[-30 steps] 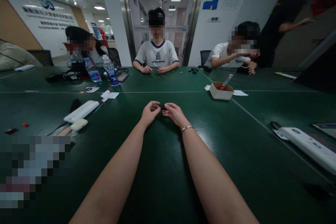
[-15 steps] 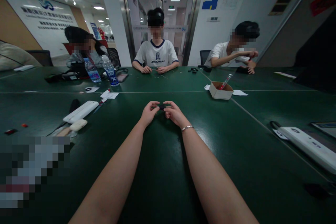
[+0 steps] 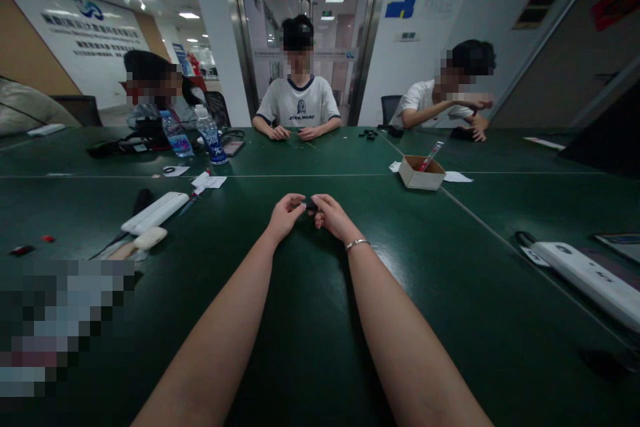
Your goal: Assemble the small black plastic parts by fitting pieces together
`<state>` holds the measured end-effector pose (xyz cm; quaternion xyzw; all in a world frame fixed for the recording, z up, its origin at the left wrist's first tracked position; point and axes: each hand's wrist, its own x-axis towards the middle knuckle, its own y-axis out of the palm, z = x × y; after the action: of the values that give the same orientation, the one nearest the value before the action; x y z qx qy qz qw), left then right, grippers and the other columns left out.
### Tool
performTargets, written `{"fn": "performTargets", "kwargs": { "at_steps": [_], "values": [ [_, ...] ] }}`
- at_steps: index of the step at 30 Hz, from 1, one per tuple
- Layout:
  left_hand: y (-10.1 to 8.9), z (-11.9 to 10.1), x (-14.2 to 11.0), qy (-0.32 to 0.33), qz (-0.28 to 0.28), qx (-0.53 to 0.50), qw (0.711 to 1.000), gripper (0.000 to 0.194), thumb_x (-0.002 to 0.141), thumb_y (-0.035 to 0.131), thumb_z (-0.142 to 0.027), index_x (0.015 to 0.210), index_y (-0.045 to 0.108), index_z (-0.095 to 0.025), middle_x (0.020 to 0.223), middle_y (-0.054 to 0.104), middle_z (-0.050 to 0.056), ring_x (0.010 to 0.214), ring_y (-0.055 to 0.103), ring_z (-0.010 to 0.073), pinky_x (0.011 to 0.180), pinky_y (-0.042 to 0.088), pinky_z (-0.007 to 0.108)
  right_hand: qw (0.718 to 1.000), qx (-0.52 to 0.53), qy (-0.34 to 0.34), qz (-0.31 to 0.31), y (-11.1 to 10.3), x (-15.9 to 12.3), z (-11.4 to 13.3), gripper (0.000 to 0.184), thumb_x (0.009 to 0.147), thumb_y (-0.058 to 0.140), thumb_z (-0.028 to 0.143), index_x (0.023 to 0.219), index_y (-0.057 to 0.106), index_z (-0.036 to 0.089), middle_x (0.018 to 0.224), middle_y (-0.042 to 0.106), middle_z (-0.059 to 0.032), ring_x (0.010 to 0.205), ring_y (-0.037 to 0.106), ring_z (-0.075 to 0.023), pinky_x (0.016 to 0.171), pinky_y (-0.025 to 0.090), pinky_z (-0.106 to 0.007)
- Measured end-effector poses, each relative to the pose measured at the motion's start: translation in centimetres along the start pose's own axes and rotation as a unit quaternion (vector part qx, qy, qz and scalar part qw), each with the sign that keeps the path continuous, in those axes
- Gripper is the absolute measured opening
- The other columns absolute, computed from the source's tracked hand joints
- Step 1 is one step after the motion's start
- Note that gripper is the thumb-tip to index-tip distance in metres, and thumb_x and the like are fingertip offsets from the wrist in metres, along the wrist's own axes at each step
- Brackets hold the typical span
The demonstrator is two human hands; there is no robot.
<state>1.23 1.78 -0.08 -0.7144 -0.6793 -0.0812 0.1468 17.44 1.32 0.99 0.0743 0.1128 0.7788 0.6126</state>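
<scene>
Between my fingertips, over the middle of the green table (image 3: 310, 293), is a small black piece (image 3: 311, 203), too small to tell its kind. My left hand (image 3: 287, 215) pinches its left end between thumb and fingers. From the other side my right hand (image 3: 332, 215) grips the right end, with the lower fingers curled in under it. A silver bracelet (image 3: 357, 244) circles my right wrist. My fingers cover part of the black piece.
An open cardboard box (image 3: 421, 177) with a red-and-clear tube stands right of centre. Two bottles (image 3: 212, 140) stand far left. White power strips lie at left (image 3: 155, 212) and right (image 3: 590, 273). Three people sit across the table; small black pieces (image 3: 369, 135) lie near the middle person (image 3: 299, 100).
My fingers have shifted slightly around the black piece, and the right fingertips have drawn in a little. The person at far right has moved a raised hand.
</scene>
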Motion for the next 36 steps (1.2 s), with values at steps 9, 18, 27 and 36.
{"fn": "performTargets", "kwargs": {
  "at_steps": [9, 18, 27, 36],
  "values": [
    [0.0, -0.1, -0.1, -0.009, -0.002, 0.007, 1.0, 0.026, 0.074, 0.068, -0.025, 0.098, 0.066, -0.017, 0.092, 0.065, 0.005, 0.085, 0.061, 0.0167, 0.08, 0.048, 0.032, 1.0, 0.015, 0.011, 0.012, -0.1, 0.0, 0.0, 0.033, 0.076, 0.066, 0.034, 0.1, 0.047, 0.022, 0.068, 0.053, 0.0081, 0.04, 0.051, -0.0063, 0.038, 0.045, -0.019],
    [0.0, -0.3, -0.1, -0.009, -0.01, 0.009, 1.0, 0.022, 0.075, 0.066, -0.023, 0.096, 0.066, -0.017, 0.09, 0.066, 0.005, 0.083, 0.061, 0.0171, 0.078, 0.048, 0.032, 1.0, 0.0, 0.012, 0.008, 0.0, -0.5, 0.6, 0.051, 0.074, 0.072, 0.028, 0.115, 0.041, 0.028, 0.085, 0.054, 0.0057, 0.047, 0.053, -0.0051, 0.042, 0.052, -0.021],
    [0.0, 0.0, 0.1, -0.003, -0.016, 0.004, 1.0, 0.019, 0.075, 0.065, -0.023, 0.093, 0.067, -0.017, 0.09, 0.067, 0.005, 0.083, 0.061, 0.0167, 0.08, 0.048, 0.032, 1.0, 0.02, 0.012, 0.021, 0.1, -0.8, 1.0, 0.058, 0.074, 0.071, 0.023, 0.119, 0.037, 0.032, 0.097, 0.053, 0.0035, 0.052, 0.056, -0.0052, 0.047, 0.056, -0.023],
    [0.0, -0.3, 0.0, -0.006, -0.026, 0.019, 0.999, 0.019, 0.075, 0.065, -0.025, 0.093, 0.066, -0.018, 0.092, 0.068, 0.005, 0.085, 0.062, 0.0177, 0.081, 0.049, 0.034, 0.999, 0.032, 0.016, 0.034, 0.0, -0.9, 1.2, 0.068, 0.071, 0.072, 0.013, 0.123, 0.036, 0.036, 0.1, 0.055, 0.0044, 0.056, 0.06, -0.0061, 0.055, 0.061, -0.027]
  ]
}}
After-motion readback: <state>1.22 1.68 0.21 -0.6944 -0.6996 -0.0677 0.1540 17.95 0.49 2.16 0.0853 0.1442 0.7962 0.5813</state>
